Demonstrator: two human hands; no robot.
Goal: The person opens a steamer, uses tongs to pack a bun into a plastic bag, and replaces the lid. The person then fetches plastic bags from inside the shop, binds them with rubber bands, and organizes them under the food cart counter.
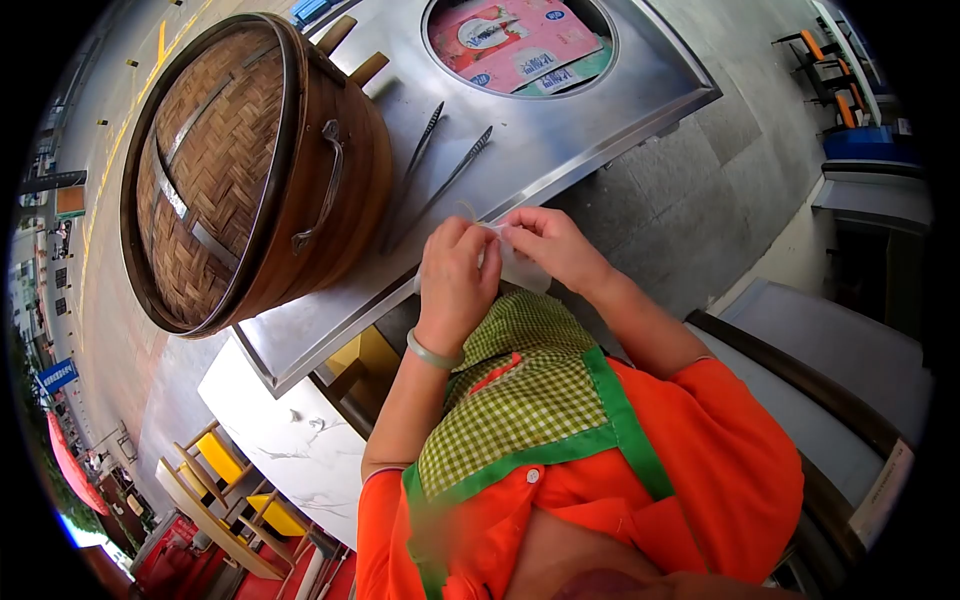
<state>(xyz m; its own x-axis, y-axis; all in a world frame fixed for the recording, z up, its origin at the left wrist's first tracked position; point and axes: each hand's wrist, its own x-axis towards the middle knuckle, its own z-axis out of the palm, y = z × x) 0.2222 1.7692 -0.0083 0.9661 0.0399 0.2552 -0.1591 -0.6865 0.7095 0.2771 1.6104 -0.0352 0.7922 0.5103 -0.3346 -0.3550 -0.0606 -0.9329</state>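
Thin translucent plastic film (526, 272), apparently a bag, at the centre of the frame, over the near edge of the metal-topped cart (620, 110). Its whitish upper edge spans the short gap between the fingertips of the two hands, its long axis running roughly left to right; the loose part hangs below the right fingertips. The left hand (457, 272), below a pale bangle (434, 350), is closed in a pinch at the left end of this edge; the right hand (556, 246) pinches the right end. Both hands touch the film, so neither is nearer. A fine yellowish strand above the left fingertips cannot be identified. Just beyond the left hand lie metal tongs (470, 154), their two arms spread in a V, ridged tips toward the top of the frame. Upper left: a round steamer (305, 180) with a woven bamboo lid (215, 150). Upper centre: pink printed packets (515, 45) inside a circular opening. Below the hands: a green checked apron (510, 400).
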